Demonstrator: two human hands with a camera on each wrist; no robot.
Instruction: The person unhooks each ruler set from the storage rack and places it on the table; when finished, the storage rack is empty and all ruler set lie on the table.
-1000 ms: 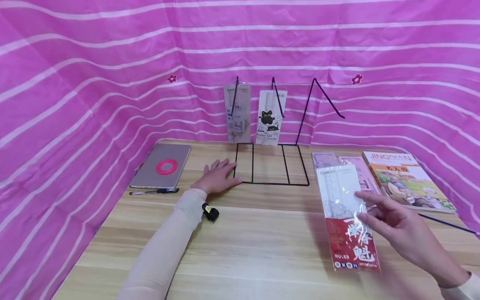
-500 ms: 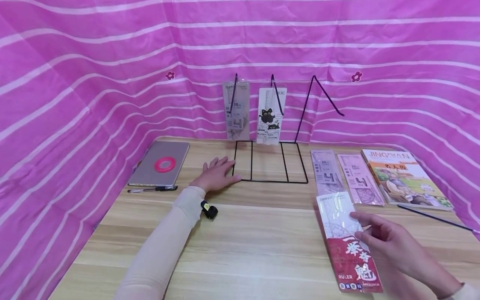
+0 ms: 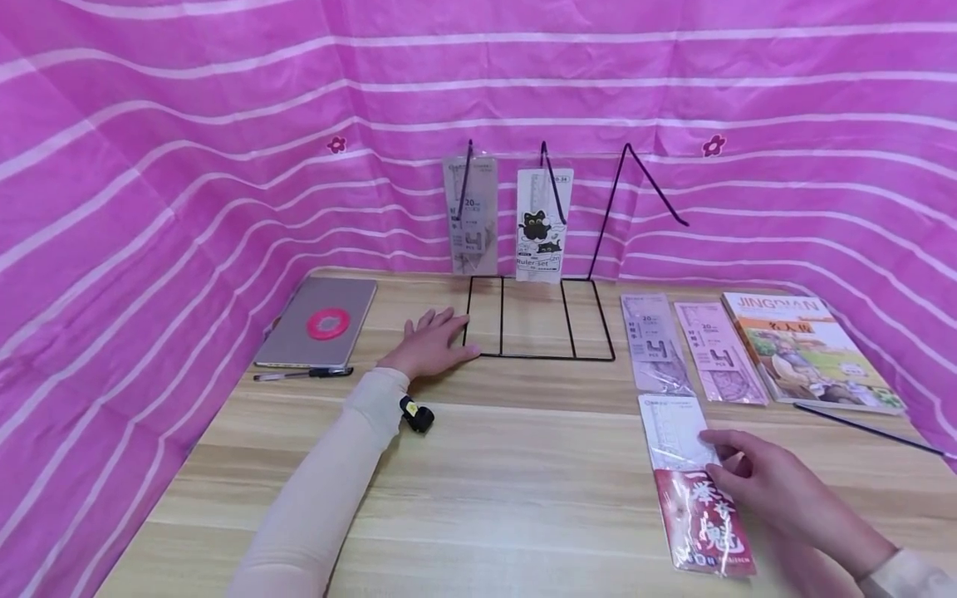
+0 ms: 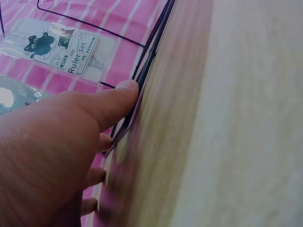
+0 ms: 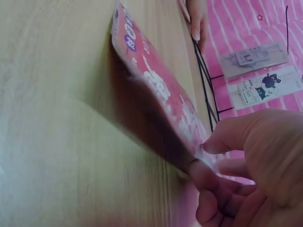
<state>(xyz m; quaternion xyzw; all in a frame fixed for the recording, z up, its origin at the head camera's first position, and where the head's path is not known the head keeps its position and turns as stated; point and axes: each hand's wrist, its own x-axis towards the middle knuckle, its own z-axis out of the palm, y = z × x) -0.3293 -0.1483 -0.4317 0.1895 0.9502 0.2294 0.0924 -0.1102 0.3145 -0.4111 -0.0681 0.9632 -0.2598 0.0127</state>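
My right hand (image 3: 785, 494) pinches the right edge of a red-and-white ruler set packet (image 3: 703, 515) between thumb and fingers. The right wrist view shows this packet (image 5: 161, 85) tilted just over the table, with a shadow under it. My left hand (image 3: 428, 345) lies with extended fingers at the near left corner of a black wire display rack (image 3: 549, 357), its thumb (image 4: 128, 90) touching the frame. From the rack's left prong hangs a greyish ruler packet (image 3: 473, 224); the middle prong carries a black-cat ruler set (image 3: 540, 237). The right prong (image 3: 658, 184) bears nothing.
Two flat ruler packets, one lilac (image 3: 656, 345) and one pink (image 3: 719, 353), lie right of the rack beside an illustrated book (image 3: 815, 357). A thin black rod (image 3: 867, 429) is nearer. On the left are a grey notebook (image 3: 317, 328), a pink tape roll (image 3: 327, 324) and a pen (image 3: 302, 374).
My right hand has brought the red-and-white packet down and nearer to me, lowering it toward the table and uncovering the lilac and pink packets. The left hand has stayed at the rack.
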